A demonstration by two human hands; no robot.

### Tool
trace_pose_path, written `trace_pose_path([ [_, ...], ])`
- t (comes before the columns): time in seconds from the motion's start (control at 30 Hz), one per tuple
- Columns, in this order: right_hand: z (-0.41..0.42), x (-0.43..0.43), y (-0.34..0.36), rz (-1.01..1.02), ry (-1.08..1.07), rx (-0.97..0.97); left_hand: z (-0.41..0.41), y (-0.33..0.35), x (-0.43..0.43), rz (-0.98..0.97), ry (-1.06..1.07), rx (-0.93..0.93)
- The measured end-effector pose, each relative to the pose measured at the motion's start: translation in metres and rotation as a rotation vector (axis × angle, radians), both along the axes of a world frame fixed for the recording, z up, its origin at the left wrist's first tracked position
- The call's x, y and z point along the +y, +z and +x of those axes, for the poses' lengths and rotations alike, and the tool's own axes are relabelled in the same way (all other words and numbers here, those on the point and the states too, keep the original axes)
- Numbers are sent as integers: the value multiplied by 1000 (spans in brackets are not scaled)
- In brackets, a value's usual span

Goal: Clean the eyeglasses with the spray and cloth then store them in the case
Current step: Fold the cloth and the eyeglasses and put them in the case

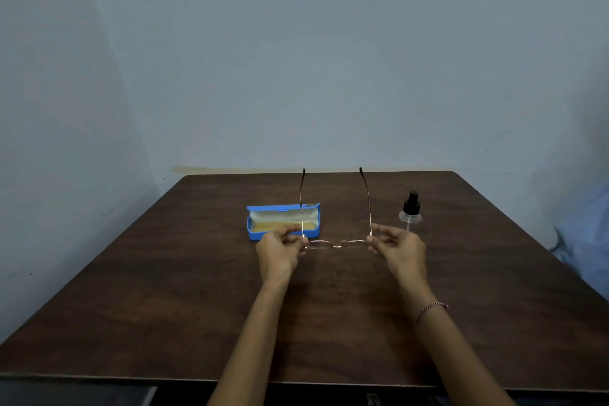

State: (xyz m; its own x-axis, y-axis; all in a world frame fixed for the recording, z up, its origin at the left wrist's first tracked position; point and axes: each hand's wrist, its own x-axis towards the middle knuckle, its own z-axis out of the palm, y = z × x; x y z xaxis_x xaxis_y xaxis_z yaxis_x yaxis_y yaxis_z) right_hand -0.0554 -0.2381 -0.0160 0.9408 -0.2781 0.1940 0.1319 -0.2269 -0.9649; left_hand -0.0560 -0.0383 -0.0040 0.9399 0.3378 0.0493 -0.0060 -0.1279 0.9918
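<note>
Thin gold-framed eyeglasses (336, 244) are held above the dark wooden table (164, 290), lenses toward me and both temples unfolded, pointing away. My left hand (280, 250) pinches the left hinge and my right hand (400, 249) pinches the right hinge. A blue case (263, 234) lies open behind my left hand, with a yellow cloth (273, 226) inside. A small clear spray bottle (410, 211) with a black pump top stands upright just behind my right hand.
The table is pushed into a corner of pale blue-grey walls. Some light blue fabric (586, 247) shows past the table's right edge. The table's front edge (296, 381) runs close below my forearms.
</note>
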Motion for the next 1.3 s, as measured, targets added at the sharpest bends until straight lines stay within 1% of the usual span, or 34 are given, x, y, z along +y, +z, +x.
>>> trace_pose_path([
  [0.1,6,7,1,-20,37,15,-2,1,9,23,3,-20],
  [0.27,12,22,-1,-130,85,13,0,3,21,41,12,-38],
  [0.47,16,30,-1,-125,121,9,1,5,32,76,19,-48],
  [0.6,15,32,2,-100,144,20,1,5,36,171,-30,-51],
  [0.67,16,32,2,-39,150,33,1,5,39,215,-40,-42],
  [0.83,14,32,5,246,195,106,1,4,45,157,-17,-20],
  [0.93,14,32,2,308,195,117,0,5,46,149,-42,-15],
  [1.17,11,37,2,417,231,115,5,3,51,223,-84,-7],
  [1.3,11,37,4,552,269,170,4,6,57,168,-107,21],
])
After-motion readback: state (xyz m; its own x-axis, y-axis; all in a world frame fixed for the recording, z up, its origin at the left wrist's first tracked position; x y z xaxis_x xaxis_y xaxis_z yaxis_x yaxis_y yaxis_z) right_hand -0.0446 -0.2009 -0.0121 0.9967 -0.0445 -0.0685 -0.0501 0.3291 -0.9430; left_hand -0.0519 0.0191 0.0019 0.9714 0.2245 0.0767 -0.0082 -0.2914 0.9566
